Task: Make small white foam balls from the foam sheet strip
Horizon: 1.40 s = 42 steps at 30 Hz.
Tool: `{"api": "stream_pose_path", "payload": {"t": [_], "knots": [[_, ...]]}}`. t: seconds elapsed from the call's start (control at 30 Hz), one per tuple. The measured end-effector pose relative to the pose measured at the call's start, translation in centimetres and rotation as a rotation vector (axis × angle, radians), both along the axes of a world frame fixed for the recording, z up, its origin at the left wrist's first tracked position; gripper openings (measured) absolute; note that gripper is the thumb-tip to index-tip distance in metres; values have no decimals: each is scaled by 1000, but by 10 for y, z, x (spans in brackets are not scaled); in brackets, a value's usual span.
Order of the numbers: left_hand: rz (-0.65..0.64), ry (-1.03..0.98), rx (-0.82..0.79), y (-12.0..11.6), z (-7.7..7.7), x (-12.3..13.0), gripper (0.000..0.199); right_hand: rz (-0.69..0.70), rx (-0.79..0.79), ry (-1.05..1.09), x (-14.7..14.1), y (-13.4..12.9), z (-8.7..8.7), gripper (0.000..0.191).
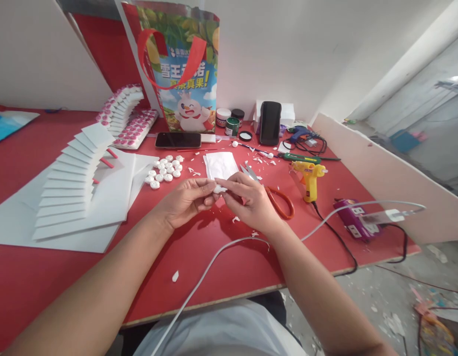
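Between the fingertips of my left hand (189,200) and my right hand (249,198) is a small white piece (219,189), partly covered by the fingers; its exact kind is hidden. Both hands are closed around it, above the red table. Just beyond them lies a folded white sheet (220,164). Left of it sits a cluster of small white rolled rosettes (165,170). Scissors with orange handles (284,210) rest beside my right hand, their blades partly behind it. Small white scraps (236,219) are scattered about.
A yellow glue gun (308,179) and a purple box (356,220) stand right, with a white cable (221,252) crossing the front. Fanned white boards (65,188) lie left. Behind are a phone (178,140), paint jars (232,126), a black device (270,123) and a printed bag (187,69).
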<state>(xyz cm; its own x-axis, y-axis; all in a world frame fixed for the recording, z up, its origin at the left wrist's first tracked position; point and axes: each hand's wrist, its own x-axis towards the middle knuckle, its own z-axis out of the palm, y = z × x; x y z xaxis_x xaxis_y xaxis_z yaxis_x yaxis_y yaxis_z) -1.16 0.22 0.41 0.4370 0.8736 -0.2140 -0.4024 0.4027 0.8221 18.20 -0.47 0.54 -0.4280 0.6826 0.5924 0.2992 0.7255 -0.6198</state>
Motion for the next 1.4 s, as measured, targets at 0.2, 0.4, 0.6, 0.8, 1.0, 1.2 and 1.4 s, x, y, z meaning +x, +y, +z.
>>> {"api": "stream_pose_path", "payload": {"t": [0.2, 0.4, 0.6, 0.8, 1.0, 1.2, 1.4], "knots": [[101, 69, 126, 0, 1, 2, 28, -58, -251, 160, -3, -2, 4, 30], [177, 291, 376, -4, 4, 5, 26, -74, -700, 583, -6, 4, 7, 23], [232, 628, 668, -11, 8, 7, 22, -61, -795, 722, -5, 8, 5, 36], [312, 831, 1079, -12, 5, 8, 16, -16, -763, 707, -5, 6, 3, 27], [387, 891, 1331, -9, -1, 6, 14, -65, -812, 751, -6, 7, 6, 23], [439, 914, 1400, -8, -3, 5, 12, -129, -857, 745, -5, 6, 7, 28], [462, 930, 1430, -6, -5, 4, 11, -4, -1089, 657, -6, 5, 8, 41]]}}
